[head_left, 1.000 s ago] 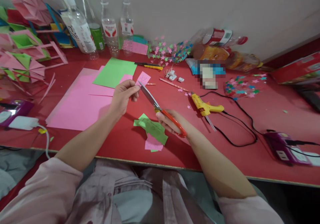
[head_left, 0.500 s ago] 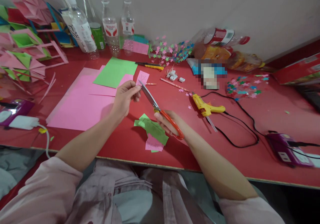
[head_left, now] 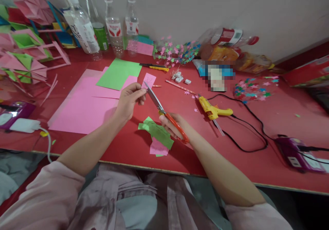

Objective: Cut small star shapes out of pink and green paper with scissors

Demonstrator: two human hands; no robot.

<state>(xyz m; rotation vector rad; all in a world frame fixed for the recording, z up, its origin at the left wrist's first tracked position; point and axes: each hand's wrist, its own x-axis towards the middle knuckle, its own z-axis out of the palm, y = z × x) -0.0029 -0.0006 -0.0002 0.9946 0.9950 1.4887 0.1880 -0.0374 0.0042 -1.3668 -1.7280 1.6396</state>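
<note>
Between thumb and fingers, my left hand [head_left: 130, 98] pinches a small pink paper piece [head_left: 149, 80] with a star outline drawn on it. My right hand [head_left: 174, 123] grips red-handled scissors [head_left: 177, 128], their blades pointing up and left. The blade tips meet the lower left part of the pink piece, close to my left fingertips. Below the hands lie green paper scraps [head_left: 158, 132] and a pink scrap [head_left: 158, 147] on the red table [head_left: 123, 147]. Left of my left hand, a green sheet [head_left: 117, 74] rests on larger pink sheets [head_left: 77, 110].
A yellow glue gun [head_left: 213, 109] with a black cord lies to the right. Clear plastic bottles [head_left: 114, 31] stand along the wall. Small paper stars [head_left: 177, 51] and a cutter knife [head_left: 158, 68] are at the back. Folded paper crafts [head_left: 23, 51] fill the far left.
The pink paper piece has tilted slightly clockwise and shifted a little to the right in my left hand. The scissors stay at it, with little movement.
</note>
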